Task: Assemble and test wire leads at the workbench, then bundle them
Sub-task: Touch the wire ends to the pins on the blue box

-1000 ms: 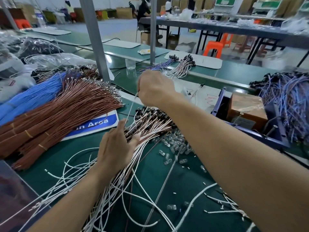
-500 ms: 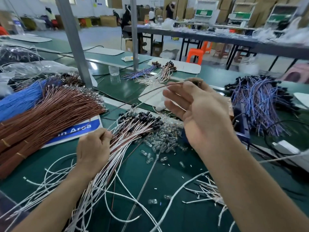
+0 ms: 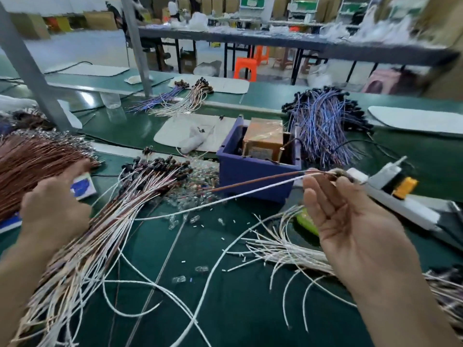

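Note:
My right hand (image 3: pixel 350 219) is raised palm-up at the right and pinches the end of a wire lead (image 3: pixel 250 189), one brown and one white strand, between thumb and fingertips. The lead stretches left toward a large fan of brown-and-white leads with dark tips (image 3: pixel 120 216) lying on the green bench. On that fan's left part rests my left hand (image 3: pixel 53 206), fingers curled over the wires. Small clear bulbs (image 3: pixel 190 194) lie scattered between the fan and a blue bin.
A blue bin (image 3: pixel 250 169) holding a brown transformer (image 3: pixel 263 139) stands at centre. A white tester with a yellow part (image 3: pixel 400 189) lies at right, loose white wires (image 3: pixel 275 246) in front, blue leads (image 3: pixel 323 123) behind, and brown wires (image 3: pixel 32 159) far left.
My right hand has drawn one lead out of the fan and carried it rightward, past the blue bin toward the tester. My left hand stays on the fan. The view has swung right.

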Demonstrator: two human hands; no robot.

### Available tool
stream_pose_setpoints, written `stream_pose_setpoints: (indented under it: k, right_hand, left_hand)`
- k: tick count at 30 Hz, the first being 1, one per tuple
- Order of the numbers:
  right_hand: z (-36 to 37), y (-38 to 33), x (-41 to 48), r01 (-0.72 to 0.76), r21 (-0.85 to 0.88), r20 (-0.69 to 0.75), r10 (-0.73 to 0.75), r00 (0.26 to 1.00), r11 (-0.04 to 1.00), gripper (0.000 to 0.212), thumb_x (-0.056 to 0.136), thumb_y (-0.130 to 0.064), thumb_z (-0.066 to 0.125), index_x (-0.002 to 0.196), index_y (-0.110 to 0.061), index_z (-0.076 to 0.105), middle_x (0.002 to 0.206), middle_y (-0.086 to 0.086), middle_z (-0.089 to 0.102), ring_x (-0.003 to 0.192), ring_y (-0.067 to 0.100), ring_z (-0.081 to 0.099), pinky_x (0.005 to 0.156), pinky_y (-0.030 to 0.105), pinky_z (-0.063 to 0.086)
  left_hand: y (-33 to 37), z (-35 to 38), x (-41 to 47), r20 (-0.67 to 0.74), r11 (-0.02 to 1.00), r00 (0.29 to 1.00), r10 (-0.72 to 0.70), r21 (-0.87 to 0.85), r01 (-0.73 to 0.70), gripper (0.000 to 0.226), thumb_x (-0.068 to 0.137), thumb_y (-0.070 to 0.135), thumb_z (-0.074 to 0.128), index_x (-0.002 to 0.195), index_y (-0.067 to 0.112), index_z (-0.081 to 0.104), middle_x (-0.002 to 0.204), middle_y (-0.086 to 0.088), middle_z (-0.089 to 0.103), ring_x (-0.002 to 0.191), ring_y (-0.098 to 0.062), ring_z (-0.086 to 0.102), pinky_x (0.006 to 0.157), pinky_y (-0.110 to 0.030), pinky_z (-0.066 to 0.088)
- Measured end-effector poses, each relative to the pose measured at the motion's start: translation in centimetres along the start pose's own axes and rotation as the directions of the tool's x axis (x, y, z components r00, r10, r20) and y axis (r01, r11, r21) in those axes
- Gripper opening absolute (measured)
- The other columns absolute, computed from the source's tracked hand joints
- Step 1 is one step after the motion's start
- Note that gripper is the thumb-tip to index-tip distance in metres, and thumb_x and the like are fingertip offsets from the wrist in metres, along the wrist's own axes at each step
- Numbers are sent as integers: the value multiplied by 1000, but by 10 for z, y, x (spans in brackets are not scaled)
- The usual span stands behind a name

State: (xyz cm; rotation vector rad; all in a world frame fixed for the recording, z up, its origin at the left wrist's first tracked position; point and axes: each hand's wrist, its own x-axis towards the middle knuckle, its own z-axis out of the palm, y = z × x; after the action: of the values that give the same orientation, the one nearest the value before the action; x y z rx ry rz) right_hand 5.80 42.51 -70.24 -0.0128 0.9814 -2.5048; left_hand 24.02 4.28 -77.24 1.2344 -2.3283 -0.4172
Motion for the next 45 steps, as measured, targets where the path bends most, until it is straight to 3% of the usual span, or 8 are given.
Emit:
stream_pose_setpoints:
  k: [8,12,16,28,32,37,42,45]
  right_hand:
    - [-25,17,10,-42,-13,-26,42,999,999,12,95,-9,54,100,-7,65,96,24,76,87,33,77,67,35,63]
    - [-29,24,17,-39,-24,-52,38,998,999,15,102,-7,48,98,-8,62,95,24,76,83,32,78,64,34,63]
    - [-43,18,20,-8,-40,-56,5,998,999,17,103,-7,47,99,-9,63,99,27,75,84,33,77,67,36,63]
    - [-82,1,30,54,-66,-138,-63,988,996,19,93,-5,56,83,-10,71,86,24,76,77,33,77,63,35,63]
    - [-100,-1,30,77,-284,-24,-87,996,956,15,80,0,61,88,-7,71,87,26,74,75,34,75,65,36,62]
    - [-106,-10,24,253,-694,201,-156,967,675,34,76,17,50,81,-9,72,88,18,75,84,31,74,74,31,61]
    - [-99,-17,11,349,-935,306,-353,884,63,37,75,0,67,87,-34,76,89,-22,75,88,-2,70,78,4,47]
    - [-71,-6,11,459,-888,441,-351,826,-37,31,82,-15,64,101,-38,73,95,-31,71,91,-8,66,78,1,43]
  left_hand:
    - [164,-9,-60,65,767,811,581,-378,-519,34,86,39,72,120,38,74,121,30,63,118,12,54,109,-15,36]
    - [226,39,-106,433,710,593,679,-594,-379,30,98,28,66,128,32,70,116,15,74,107,-2,67,103,-32,51]
    - [237,55,-118,614,609,545,571,-762,221,34,112,27,40,115,21,74,78,-18,74,52,-21,62,53,-36,58]
    - [210,36,-67,699,822,481,530,-561,-91,23,101,20,65,95,34,83,56,-1,62,47,-12,40,45,-21,33]
    - [212,26,-57,598,840,674,435,1,-542,13,96,48,64,88,49,74,60,11,65,55,-10,52,55,-26,37]
    - [241,33,-90,268,544,682,681,439,-715,5,87,30,70,83,30,69,74,5,67,74,-16,62,56,-31,29]
    - [262,37,-113,199,633,617,762,-28,-773,11,92,43,64,89,41,75,70,10,67,68,-18,60,57,-28,37]
    - [268,55,-129,197,669,641,741,-297,-682,11,91,40,69,97,41,78,71,11,70,64,-10,59,61,-28,46]
